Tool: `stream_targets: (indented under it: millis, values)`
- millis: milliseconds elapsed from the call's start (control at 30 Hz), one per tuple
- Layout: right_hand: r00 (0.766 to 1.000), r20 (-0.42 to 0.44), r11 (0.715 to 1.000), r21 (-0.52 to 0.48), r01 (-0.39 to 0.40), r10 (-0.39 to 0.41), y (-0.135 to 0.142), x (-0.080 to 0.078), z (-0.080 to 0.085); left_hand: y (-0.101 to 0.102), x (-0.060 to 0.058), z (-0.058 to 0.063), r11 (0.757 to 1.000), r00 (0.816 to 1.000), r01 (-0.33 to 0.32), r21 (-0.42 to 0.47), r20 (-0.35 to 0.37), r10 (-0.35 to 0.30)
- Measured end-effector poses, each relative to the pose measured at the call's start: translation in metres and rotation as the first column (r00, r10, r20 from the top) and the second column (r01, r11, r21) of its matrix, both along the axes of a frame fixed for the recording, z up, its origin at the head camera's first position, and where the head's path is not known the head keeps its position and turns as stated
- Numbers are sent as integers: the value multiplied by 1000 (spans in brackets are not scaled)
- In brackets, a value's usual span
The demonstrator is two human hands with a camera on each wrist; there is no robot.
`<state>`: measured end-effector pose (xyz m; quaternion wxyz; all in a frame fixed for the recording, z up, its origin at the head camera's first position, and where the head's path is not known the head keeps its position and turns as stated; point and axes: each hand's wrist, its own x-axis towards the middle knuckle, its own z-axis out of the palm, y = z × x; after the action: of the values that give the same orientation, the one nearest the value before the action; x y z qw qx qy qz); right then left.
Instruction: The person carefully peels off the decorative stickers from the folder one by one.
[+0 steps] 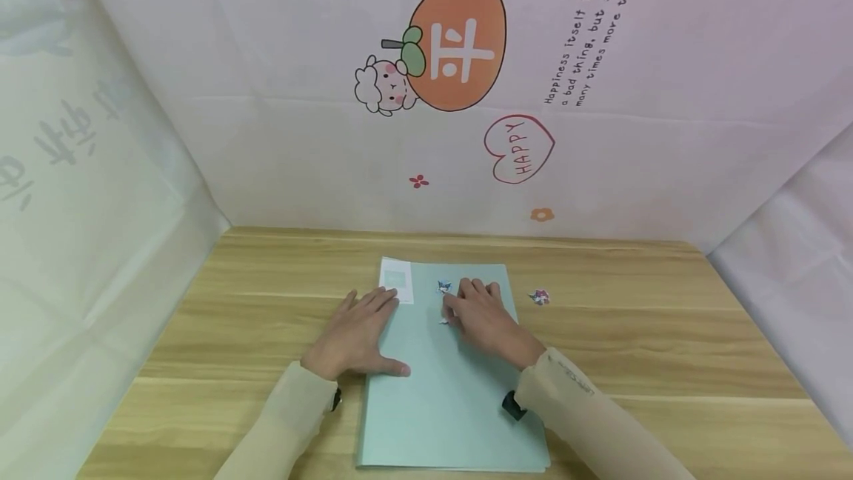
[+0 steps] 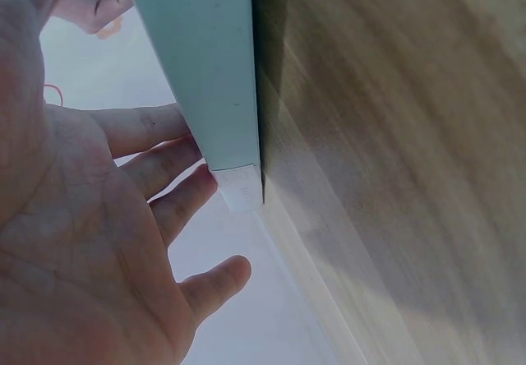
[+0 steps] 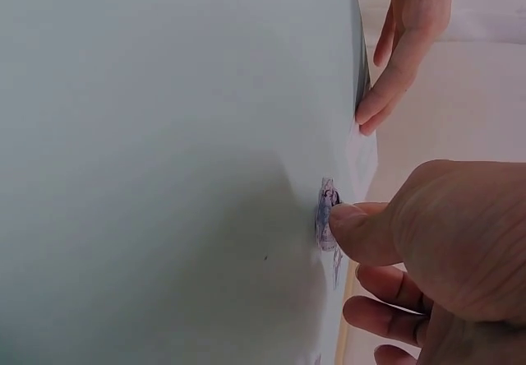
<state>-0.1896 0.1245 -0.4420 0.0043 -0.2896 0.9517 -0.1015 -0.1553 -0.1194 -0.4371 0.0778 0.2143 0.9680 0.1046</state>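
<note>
A pale green folder [image 1: 433, 406] lies flat on the wooden table, its thick side showing in the left wrist view. My left hand [image 1: 360, 335] rests across its left edge, fingers extended and thumb spread; the fingertips reach a white label [image 1: 406, 295] at the far left corner. Over the folder's right half, my right hand [image 1: 486, 317] has its fingers curled. In the right wrist view its thumb lies on a small purple-blue cartoon sticker [image 3: 326, 217], pinching it; the index fingertip is hidden. Another blue cartoon sticker [image 1: 444, 287] sits on the folder just beyond.
A pink and blue sticker [image 1: 540, 297] lies on the table [image 1: 620, 347] right of the folder. A white printed cloth [image 1: 300, 169] hangs behind the table, with more cloth at both sides. Each wrist wears a dark band, partly under the sleeves.
</note>
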Motion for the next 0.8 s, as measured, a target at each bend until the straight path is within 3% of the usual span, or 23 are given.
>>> stream_targets:
  millis: [433, 800]
  values:
    - [1000, 6, 999, -47, -22, 22, 6, 4, 0, 1, 1, 1, 1000, 1000, -11, -4, 20, 11]
    - [996, -61, 997, -45, -66, 63, 13, 7, -3, 1, 0, 0, 1000, 1000, -9, -9, 16, 9]
